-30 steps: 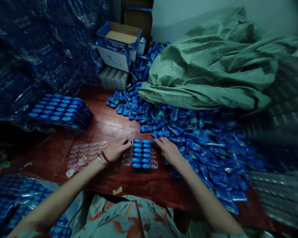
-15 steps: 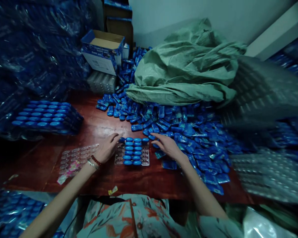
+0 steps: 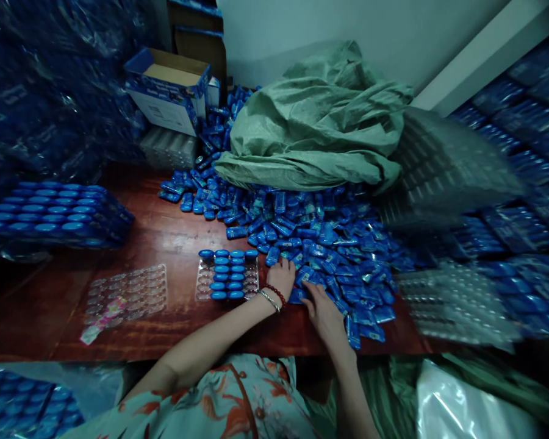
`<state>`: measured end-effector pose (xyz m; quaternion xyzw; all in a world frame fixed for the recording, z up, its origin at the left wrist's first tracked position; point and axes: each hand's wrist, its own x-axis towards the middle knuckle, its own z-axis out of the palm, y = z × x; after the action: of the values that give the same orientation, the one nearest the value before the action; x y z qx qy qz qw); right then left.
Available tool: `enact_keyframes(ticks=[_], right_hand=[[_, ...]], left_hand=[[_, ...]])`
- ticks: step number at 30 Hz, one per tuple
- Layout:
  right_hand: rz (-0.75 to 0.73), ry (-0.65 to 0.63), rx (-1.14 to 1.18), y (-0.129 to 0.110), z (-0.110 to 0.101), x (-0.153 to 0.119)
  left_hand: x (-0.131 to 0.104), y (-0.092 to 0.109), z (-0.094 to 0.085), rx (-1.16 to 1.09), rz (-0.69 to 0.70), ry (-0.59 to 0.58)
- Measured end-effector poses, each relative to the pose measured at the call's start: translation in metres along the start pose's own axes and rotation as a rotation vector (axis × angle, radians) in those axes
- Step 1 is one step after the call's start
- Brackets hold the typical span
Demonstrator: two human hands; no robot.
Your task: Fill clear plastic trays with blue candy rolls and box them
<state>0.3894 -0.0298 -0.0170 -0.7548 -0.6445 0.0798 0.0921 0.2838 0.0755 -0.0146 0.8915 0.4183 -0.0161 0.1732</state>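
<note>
My left hand, with a red bead bracelet and a silver bangle on the wrist, reaches across to the near edge of a heap of small blue wrapped packets. Its fingers are stretched over the packets, and nothing shows gripped. Beside it my right hand touches the same heap, thumb and forefinger apart. Left of both hands lies a clear plastic blister tray. Glossy blue oval pieces fill its far row and two middle columns; the outer cavities nearer me hold none.
Another clear tray lies left, a pink-patterned strip on it. Stacked filled trays stand far left. A green sack rests behind the heap. An open carton is at the back; stacked clear trays are at right.
My left hand has left the tray's left side and crossed right to the heap. My right hand has moved nearer me over the packets. The view has shifted rightward.
</note>
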Motion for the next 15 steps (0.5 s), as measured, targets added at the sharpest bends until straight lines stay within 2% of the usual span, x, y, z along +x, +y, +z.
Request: enact_keyframes(ticks=[3, 8, 12, 14, 15], right_hand=[[-0.005, 0.010, -0.012, -0.004, 0.008, -0.008], [-0.161, -0.017, 0.005, 0.001, 0.024, -0.014], [-0.258, 0.042, 0.160, 0.009, 0.027, -0.016], [-0.249, 0.075, 0.290, 0.004, 0.023, -0.011], [-0.238, 0.084, 0.350, -0.002, 0.021, -0.006]], left_hand=[[-0.013, -0.001, 0.000, 0.010, 0.028, -0.048], [-0.072, -0.015, -0.008, 0.008, 0.117, -0.098], [-0.130, -0.053, -0.028, -0.258, 0.320, -0.075], [-0.155, -0.081, -0.041, -0.471, 0.344, 0.016], [-0.164, -0.096, -0.046, -0.561, 0.312, 0.100]])
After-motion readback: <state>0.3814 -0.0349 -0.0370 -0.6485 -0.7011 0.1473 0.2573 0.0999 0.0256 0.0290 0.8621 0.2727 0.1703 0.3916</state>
